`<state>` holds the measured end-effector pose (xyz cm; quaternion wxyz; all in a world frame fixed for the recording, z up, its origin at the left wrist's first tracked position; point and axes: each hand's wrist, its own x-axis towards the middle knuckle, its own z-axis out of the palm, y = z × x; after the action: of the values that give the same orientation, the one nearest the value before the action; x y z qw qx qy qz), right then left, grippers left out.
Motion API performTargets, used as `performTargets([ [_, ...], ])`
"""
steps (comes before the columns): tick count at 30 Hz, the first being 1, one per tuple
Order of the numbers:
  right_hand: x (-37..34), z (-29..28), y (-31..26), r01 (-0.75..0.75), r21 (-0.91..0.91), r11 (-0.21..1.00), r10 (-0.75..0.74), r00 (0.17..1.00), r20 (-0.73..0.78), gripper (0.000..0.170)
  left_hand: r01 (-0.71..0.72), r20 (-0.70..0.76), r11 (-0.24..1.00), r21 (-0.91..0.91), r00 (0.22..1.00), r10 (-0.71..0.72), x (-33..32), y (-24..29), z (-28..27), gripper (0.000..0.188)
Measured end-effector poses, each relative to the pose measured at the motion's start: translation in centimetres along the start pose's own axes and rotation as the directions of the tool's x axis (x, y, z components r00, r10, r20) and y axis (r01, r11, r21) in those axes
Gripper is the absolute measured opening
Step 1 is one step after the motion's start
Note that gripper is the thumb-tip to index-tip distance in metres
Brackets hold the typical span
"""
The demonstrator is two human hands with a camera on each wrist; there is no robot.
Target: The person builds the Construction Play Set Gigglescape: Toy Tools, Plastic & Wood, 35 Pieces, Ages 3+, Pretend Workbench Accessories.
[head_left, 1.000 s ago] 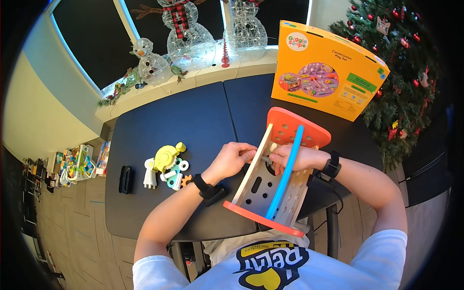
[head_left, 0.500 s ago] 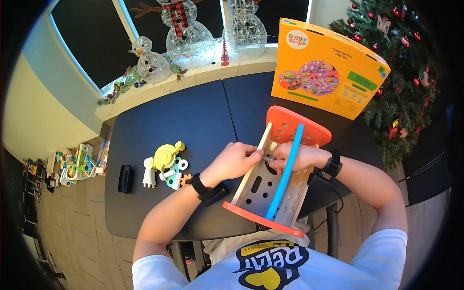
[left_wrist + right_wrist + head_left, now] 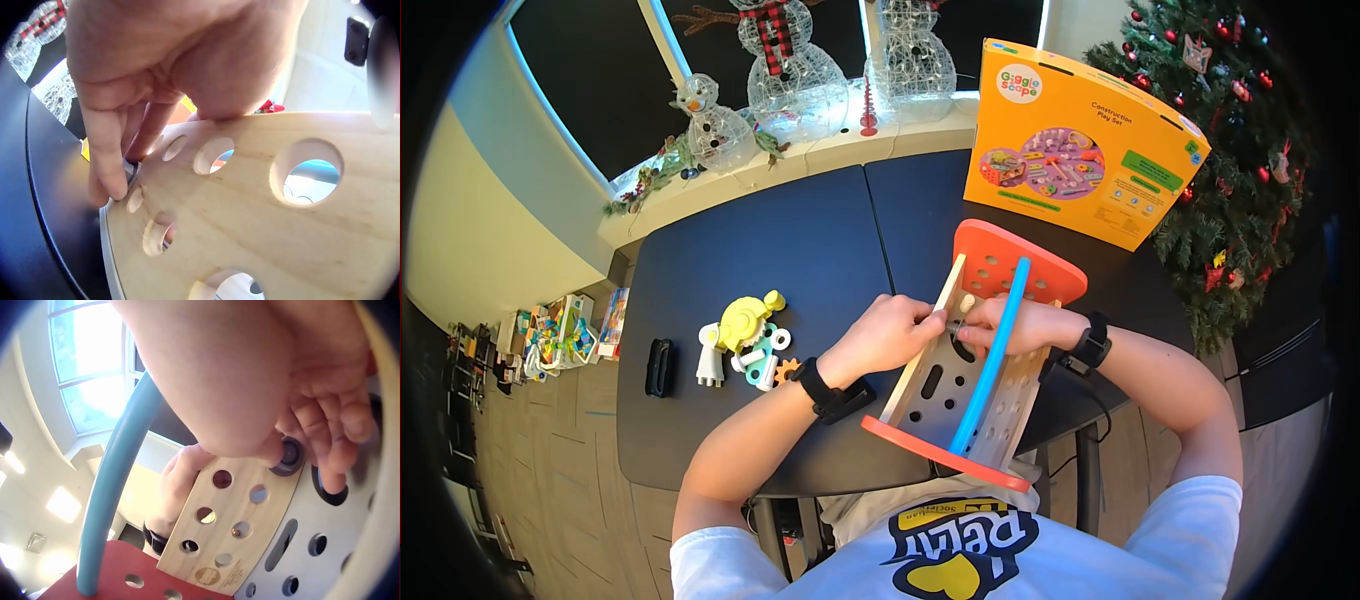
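Head view, left hand [image 3: 885,335]: curled outside the wooden side panel [image 3: 356,219], pinching grey plastic [image 3: 131,170]
Right hand [image 3: 1042,325]: under the blue handle [image 3: 992,355], apparently pinching the grey round fastener [image 3: 289,456]
Grey round fastener: against the panel's inner face, near the far red end panel [image 3: 1000,238]; threading depth impossible to tell
Best technique: likely hold one side still, turn the other, keep square to the wood
Main risk: probably crooked seating
Yellow toy piece [image 3: 743,322]: left on the black table [image 3: 800,235], well apart

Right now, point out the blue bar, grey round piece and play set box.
Blue bar [image 3: 992,358]: head view, middle of its length.
Grey round piece [image 3: 290,455]: right wrist view, its round face.
Play set box [image 3: 1082,142]: head view, middle of its printed face.
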<state>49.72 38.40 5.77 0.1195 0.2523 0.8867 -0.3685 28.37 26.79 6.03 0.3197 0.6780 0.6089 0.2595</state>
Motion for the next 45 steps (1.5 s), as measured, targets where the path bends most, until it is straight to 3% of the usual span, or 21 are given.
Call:
performTargets([
  [4,-0.7,0.3,-0.5,0.015,0.107,0.994,-0.003,0.994,-0.108,0.052,0.03,0.011,1.0,0.008,0.999,-0.03,0.0,0.3,-0.2,0.048],
  [7,-0.5,0.3,-0.2,0.046,0.03,0.998,-0.042,0.991,-0.124,0.053,0.045,0.014,0.999,0.002,0.999,-0.045,0.0,0.3,-0.2,0.048],
  [10,-0.4,0.5,0.0,0.024,0.152,0.988,0.005,0.982,-0.187,0.046,0.041,0.01,0.999,-0.007,0.999,-0.041,0.0,0.2,-0.1,0.048],
  [13,0.0,0.6,0.2,0.027,0.055,0.998,-0.016,0.984,-0.177,0.038,0.053,0.016,0.999,-0.006,0.998,-0.053,0.0,0.3,-0.2,0.048],
  [16,-0.4,0.0,-0.4,-0.005,0.154,0.988,0.023,0.994,-0.111,0.034,0.058,0.023,0.998,-0.006,0.998,-0.058,0.0,0.4,-0.2,0.048],
  [22,-0.6,0.4,-0.3,-0.023,0.267,0.963,0.095,0.962,-0.258,0.023,0.055,0.02,0.998,-0.011,0.998,-0.055,0.0,0.3,-0.1,0.047],
  [25,-0.8,0.1,0.1,0.051,0.202,0.978,-0.01,0.979,-0.203,0.02,0.056,0.022,0.998,-0.007,0.998,-0.056,0.0,0.3,-0.1,0.047],
  [28,-0.7,0.4,0.8,0.087,0.201,0.976,-0.036,0.97,-0.242,0.021,0.048,0.021,0.999,-0.005,0.999,-0.048,0.0,0.5,-0.1,0.046],
  [34,-0.8,-0.4,-0.8,-0.029,0.07,0.997,0.028,1.0,0.002,0.028,0.038,0.013,0.999,0.008,0.999,-0.038,0.1,0.5,0.1,0.046],
  [37,-1.1,-0.1,-0.9,-0.043,0.279,0.959,0.103,0.974,-0.202,0.027,0.037,-0.003,0.999,0.014,0.999,-0.037,0.0,0.1,0.2,0.046],
  [41,-0.5,-0.5,0.4,0.083,0.374,0.924,-0.045,0.993,-0.109,0.02,0.06,0.011,0.998,0.023,0.998,-0.061,-0.1,0.5,0.0,0.046],
  [45,-1.0,-0.7,-0.1,0.069,0.471,0.879,-0.012,0.992,-0.123,0.023,0.066,0.015,0.998,0.012,0.998,-0.066,0.0,0.5,0.1,0.046],
])
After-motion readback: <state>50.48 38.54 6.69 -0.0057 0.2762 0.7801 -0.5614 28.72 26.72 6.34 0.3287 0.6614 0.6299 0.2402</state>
